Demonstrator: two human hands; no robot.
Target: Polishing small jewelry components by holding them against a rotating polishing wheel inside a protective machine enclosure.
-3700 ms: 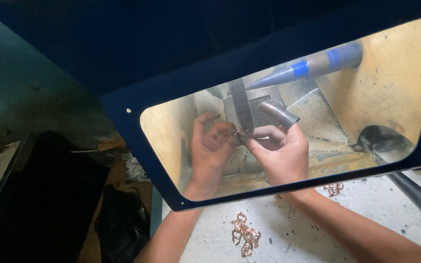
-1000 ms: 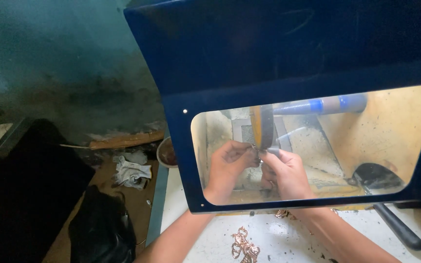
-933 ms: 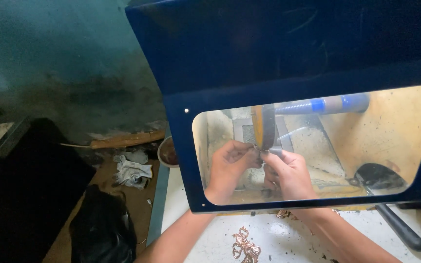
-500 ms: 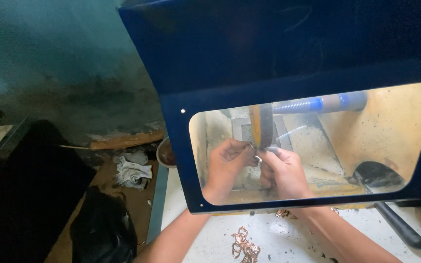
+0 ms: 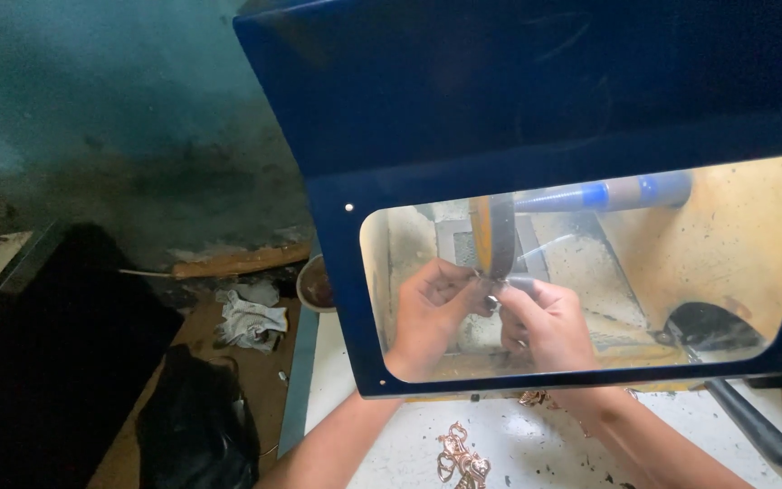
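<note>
Both my hands reach under a dark blue machine hood (image 5: 536, 100) and show through its clear window (image 5: 726, 254). My left hand (image 5: 432, 312) and my right hand (image 5: 545, 326) pinch one small metal piece (image 5: 491, 300) between their fingertips. They hold it against the lower rim of a spinning wheel (image 5: 492, 234) that stands upright in the middle. A blue-banded spindle (image 5: 608, 193) runs right from the wheel.
Small copper-coloured pieces (image 5: 459, 457) lie on the speckled white bench (image 5: 536, 448) between my forearms. A black-handled scoop (image 5: 726, 362) rests at the right. On the floor to the left are a black bag (image 5: 196, 426), crumpled rags (image 5: 251, 317) and a wooden stick (image 5: 242, 261).
The view has shifted left since the first frame. My hands stay together at the wheel with the small piece, shifting only slightly in the last second.
</note>
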